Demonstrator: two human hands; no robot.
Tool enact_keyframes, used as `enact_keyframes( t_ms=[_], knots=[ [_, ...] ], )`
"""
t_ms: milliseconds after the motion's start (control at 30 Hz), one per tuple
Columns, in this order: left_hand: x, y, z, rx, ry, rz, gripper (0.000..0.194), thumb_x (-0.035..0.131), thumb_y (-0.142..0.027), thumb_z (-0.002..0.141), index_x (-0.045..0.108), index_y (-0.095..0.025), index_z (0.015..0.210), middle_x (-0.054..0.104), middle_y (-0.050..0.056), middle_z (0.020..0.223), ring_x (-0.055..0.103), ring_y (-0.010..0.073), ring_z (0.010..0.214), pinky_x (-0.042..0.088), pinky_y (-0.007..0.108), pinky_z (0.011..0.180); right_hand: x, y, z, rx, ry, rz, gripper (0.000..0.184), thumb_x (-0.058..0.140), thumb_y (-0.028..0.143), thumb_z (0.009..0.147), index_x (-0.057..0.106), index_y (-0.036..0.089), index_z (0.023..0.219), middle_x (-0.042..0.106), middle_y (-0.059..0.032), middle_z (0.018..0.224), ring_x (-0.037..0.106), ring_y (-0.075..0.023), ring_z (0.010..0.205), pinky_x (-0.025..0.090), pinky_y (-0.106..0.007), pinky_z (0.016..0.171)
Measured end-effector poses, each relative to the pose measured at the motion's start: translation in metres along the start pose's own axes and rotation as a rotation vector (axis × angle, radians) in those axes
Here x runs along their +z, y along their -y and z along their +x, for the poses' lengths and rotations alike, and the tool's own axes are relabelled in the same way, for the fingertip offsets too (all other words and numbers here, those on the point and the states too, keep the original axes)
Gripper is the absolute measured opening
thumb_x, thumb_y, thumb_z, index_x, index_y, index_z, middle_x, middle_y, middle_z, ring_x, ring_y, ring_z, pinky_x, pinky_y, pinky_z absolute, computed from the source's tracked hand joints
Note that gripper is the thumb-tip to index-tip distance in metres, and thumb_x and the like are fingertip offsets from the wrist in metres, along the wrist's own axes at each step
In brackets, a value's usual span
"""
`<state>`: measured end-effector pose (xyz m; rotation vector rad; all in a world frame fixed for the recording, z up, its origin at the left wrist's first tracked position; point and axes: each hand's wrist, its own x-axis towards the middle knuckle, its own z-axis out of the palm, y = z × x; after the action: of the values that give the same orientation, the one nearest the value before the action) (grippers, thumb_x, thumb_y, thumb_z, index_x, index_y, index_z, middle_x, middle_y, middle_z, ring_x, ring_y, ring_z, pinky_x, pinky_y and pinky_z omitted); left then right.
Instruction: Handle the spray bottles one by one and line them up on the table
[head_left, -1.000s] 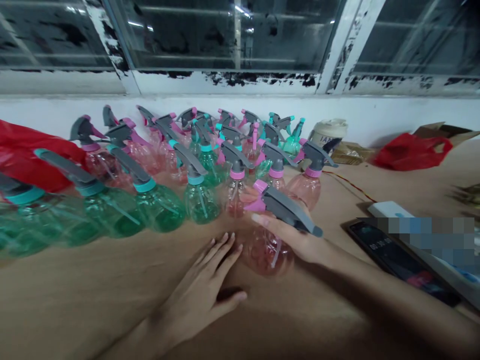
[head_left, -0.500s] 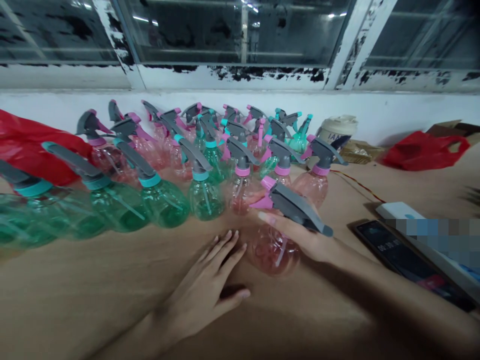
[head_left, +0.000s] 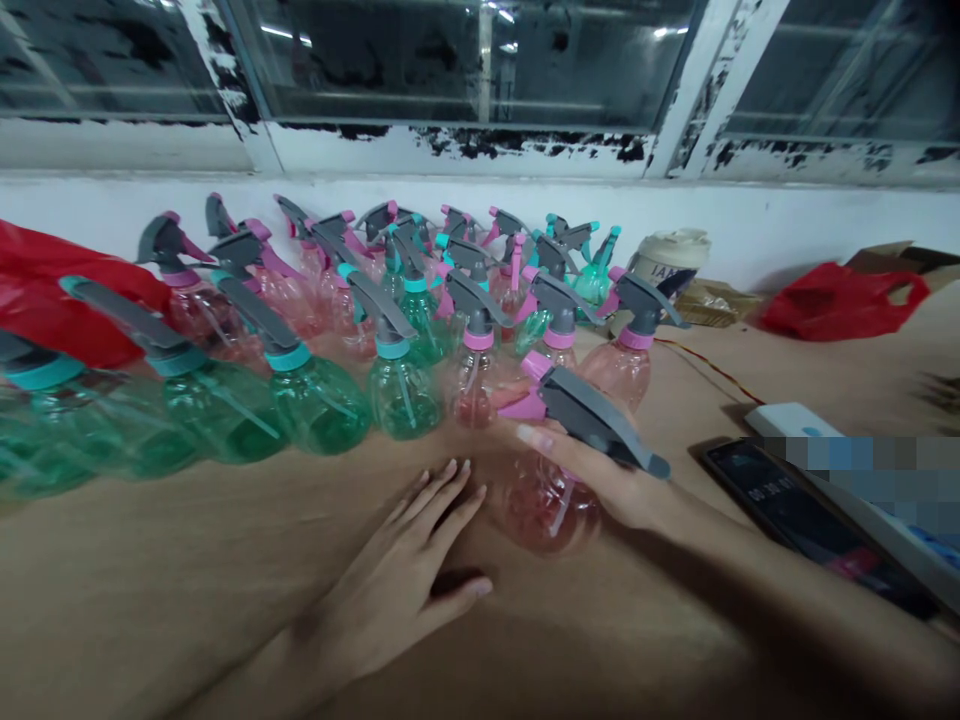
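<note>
My right hand [head_left: 600, 470] is closed around the neck of a pink spray bottle [head_left: 551, 510] that stands on the table [head_left: 210, 570]. Its grey and pink trigger head shows above my fingers, and the palm side of my grip is hidden. To the left of that bottle, my left hand [head_left: 409, 570] lies with fingers stretched out and apart, holding nothing. Behind both hands is a row of bottles: a green spray bottle [head_left: 319, 405], a clear greenish spray bottle [head_left: 405, 400] and another pink spray bottle [head_left: 619, 370] are among the closest.
Several more pink and green sprayers crowd toward the wall. A red plastic bag [head_left: 67, 295] lies at the left, another red bag [head_left: 840, 300] at the right. A phone [head_left: 795, 510] rests beside a white box [head_left: 802, 425]. A white tub [head_left: 671, 255] stands at the back.
Both hands keep nearly the same pose, and the held bottle stays in place. The view has shifted slightly, so the rows of bottles appear a little farther left.
</note>
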<state>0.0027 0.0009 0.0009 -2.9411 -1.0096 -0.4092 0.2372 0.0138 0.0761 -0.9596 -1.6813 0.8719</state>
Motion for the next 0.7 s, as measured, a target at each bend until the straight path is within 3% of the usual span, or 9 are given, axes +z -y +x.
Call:
enact_keyframes(
  t_ms=[133,200,400,567,700],
  knots=[
    [-0.0009,-0.0001,0.0000,0.002,0.003,0.001,0.076,0.049,-0.055,0.094,0.014,-0.021,0.151,0.026,0.007,0.154,0.024,0.0254,0.141,0.025,0.043,0.113,0.0006,-0.0038,-0.0014,-0.033,-0.076,-0.081,0.019,0.064,0.041,0.082,0.059,0.022,0.083,0.057,0.0034,0.072,0.055,-0.0131,0.064,0.046,-0.029,0.061],
    [-0.0014,-0.0001,0.0001,-0.003,0.014,-0.005,0.075,0.049,-0.055,0.094,0.014,-0.022,0.151,0.027,0.007,0.154,0.025,0.0260,0.140,0.026,0.043,0.113,0.0008,-0.0041,-0.0009,-0.069,-0.084,-0.078,0.020,0.064,0.039,0.082,0.055,0.022,0.075,0.052,0.0050,0.067,0.050,-0.0114,0.060,0.043,-0.027,0.056],
    [-0.0026,-0.0007,0.0013,-0.005,0.021,-0.023,0.075,0.049,-0.056,0.093,0.014,-0.023,0.151,0.025,0.007,0.154,0.024,0.0256,0.141,0.026,0.044,0.113,0.0009,-0.0017,-0.0007,-0.109,-0.084,-0.087,0.017,0.064,0.036,0.083,0.054,0.024,0.076,0.051,0.0047,0.068,0.050,-0.0125,0.061,0.042,-0.029,0.058],
    [-0.0029,-0.0009,0.0004,-0.009,0.021,-0.022,0.073,0.050,-0.055,0.093,0.019,-0.022,0.150,0.025,0.008,0.154,0.024,0.0259,0.141,0.026,0.044,0.113,0.0009,0.0012,-0.0004,-0.055,-0.057,-0.063,0.016,0.064,0.036,0.083,0.058,0.024,0.090,0.056,0.0028,0.077,0.053,-0.0141,0.067,0.045,-0.030,0.063],
    [-0.0025,-0.0003,-0.0005,-0.007,0.025,-0.007,0.069,0.048,-0.056,0.093,0.025,-0.021,0.148,0.026,0.007,0.154,0.024,0.0258,0.141,0.026,0.044,0.113,-0.0001,0.0025,0.0000,-0.066,-0.064,-0.107,0.016,0.064,0.036,0.083,0.056,0.023,0.077,0.051,0.0047,0.067,0.049,-0.0122,0.060,0.042,-0.028,0.057]
  ],
)
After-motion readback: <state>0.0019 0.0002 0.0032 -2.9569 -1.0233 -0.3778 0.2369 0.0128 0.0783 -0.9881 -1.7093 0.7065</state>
